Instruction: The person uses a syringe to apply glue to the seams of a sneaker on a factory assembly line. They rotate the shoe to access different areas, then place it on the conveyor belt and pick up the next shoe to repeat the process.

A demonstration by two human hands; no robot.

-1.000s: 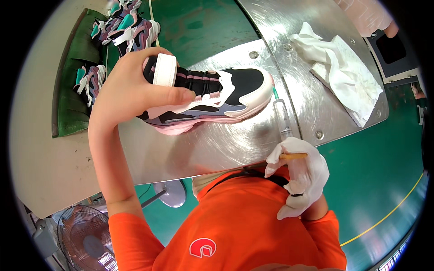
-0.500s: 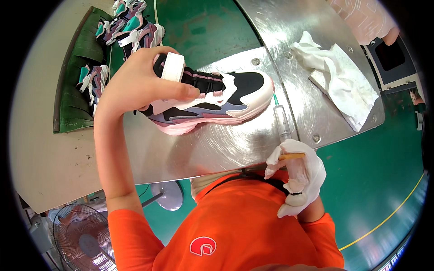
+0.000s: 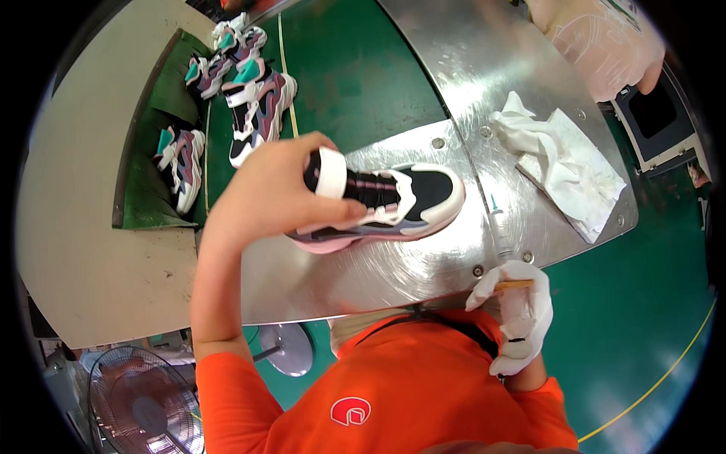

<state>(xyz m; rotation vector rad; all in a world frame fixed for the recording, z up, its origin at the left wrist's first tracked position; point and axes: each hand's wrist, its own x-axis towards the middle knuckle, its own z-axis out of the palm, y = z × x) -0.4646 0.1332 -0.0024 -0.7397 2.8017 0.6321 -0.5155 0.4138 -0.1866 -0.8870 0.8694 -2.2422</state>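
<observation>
My bare left hand (image 3: 283, 197) is wrapped round the ankle end of a black, white and pink sneaker (image 3: 435, 189), its thumb on the laces. The shoe's toe points right, over the metal table. In my white-gloved right hand (image 3: 525, 310) is a clear syringe (image 3: 501, 231) with a green needle tip, pointing away from me and apart from the toe. A thin yellowish stick (image 3: 514, 285) also sits between those gloved fingers; its far end is hidden.
Several similar sneakers (image 3: 261, 113) lie on the green belt (image 3: 340, 68) at the far left. A crumpled white cloth (image 3: 563, 163) rests on the metal tabletop (image 3: 363, 284) to the right. Another person's sleeve (image 3: 605, 45) shows at upper right. A fan (image 3: 147, 408) stands lower left.
The sneaker has rolled so more of its upper and less of its side faces up. The syringe tip, close to the toe before, is now farther from it. The whole view has shifted slightly.
</observation>
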